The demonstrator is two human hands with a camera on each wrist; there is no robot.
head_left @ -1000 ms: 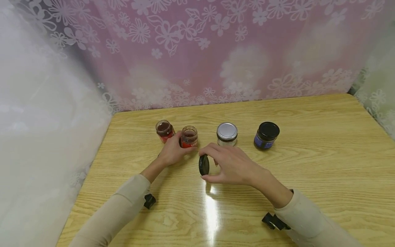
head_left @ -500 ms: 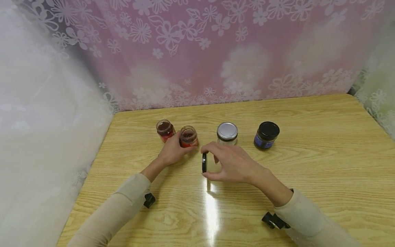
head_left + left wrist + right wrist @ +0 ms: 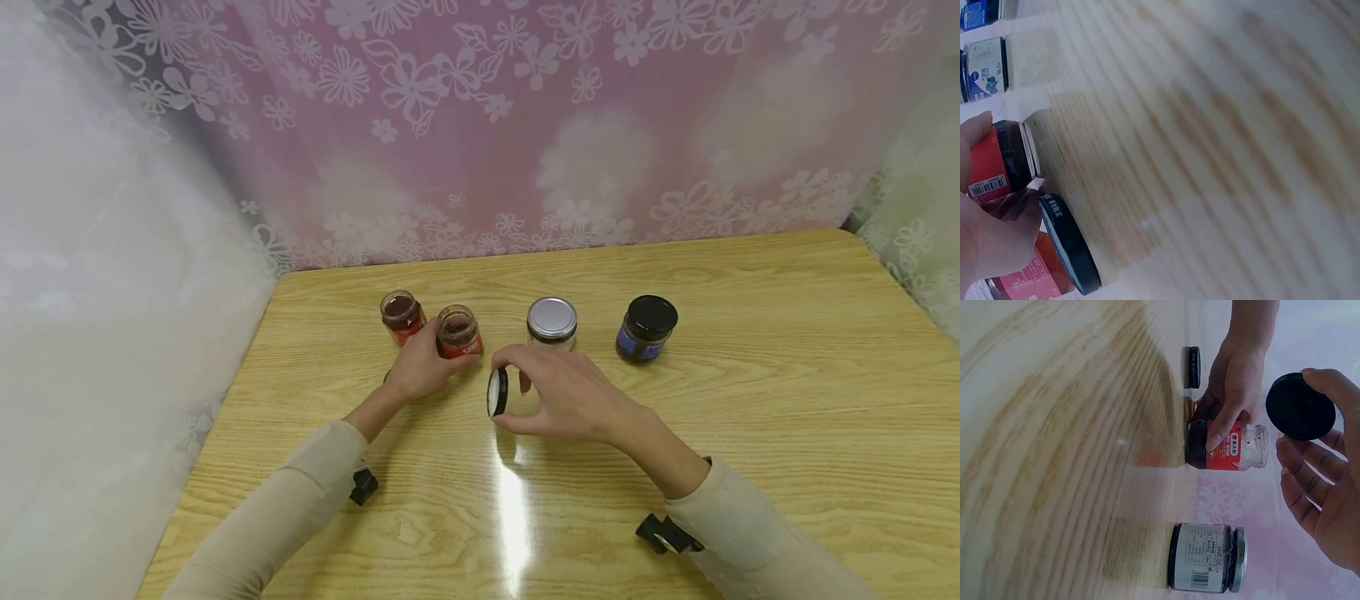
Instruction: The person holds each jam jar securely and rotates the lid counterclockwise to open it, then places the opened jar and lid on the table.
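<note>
Thumb and fingertips of my right hand pinch a black jar lid by its edge, upright above the table. Its pale face points left in the head view, and its dark face shows in the right wrist view. My left hand grips an open glass jar with a red label and dark residue inside. Just left of it stands a second open red-labelled jar, holding dark red contents. Another black lid stands on edge beside the left hand, mostly hidden by that hand in the head view.
A silver-lidded jar with a pale label stands behind my right hand. Farther right is a blue-labelled jar with a black lid. The wooden table ends at a pink flowered curtain.
The lid in my right fingers has swivelled, from its dark face showing, through edge-on, to its pale face showing leftward. My left hand keeps its grip on the jar in the same spot.
</note>
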